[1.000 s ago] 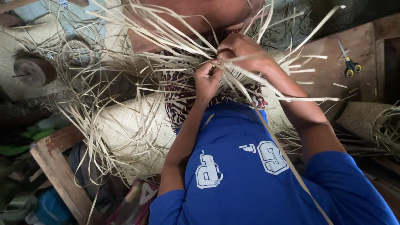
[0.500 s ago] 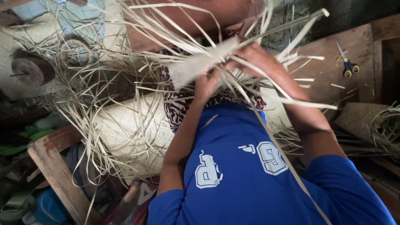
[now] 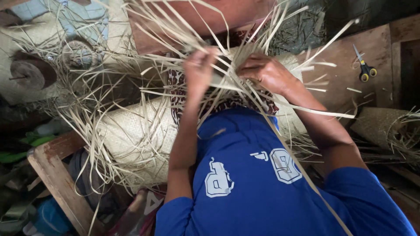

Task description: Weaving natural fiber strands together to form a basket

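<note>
A pale woven mat (image 3: 135,131), partly rolled, lies across my lap with many loose straw strips (image 3: 175,39) fanning out from its unfinished edge. My left hand (image 3: 199,70) is raised over the lap and pinches a few of these strips. My right hand (image 3: 267,72) is just to its right, fingers closed over a bundle of strips at the weaving edge. The two hands are a small gap apart. My blue shirt (image 3: 262,183) fills the lower part of the view and hides the mat's near side.
Yellow-handled scissors (image 3: 364,70) lie on a wooden board (image 3: 341,65) at the right. Another rolled woven mat (image 3: 385,126) sits at the far right. A wooden frame (image 3: 57,175) and mixed clutter are at the lower left.
My hands have drawn apart, the left moving left and upward. The broad pale strip held up half a second ago has come down among the others.
</note>
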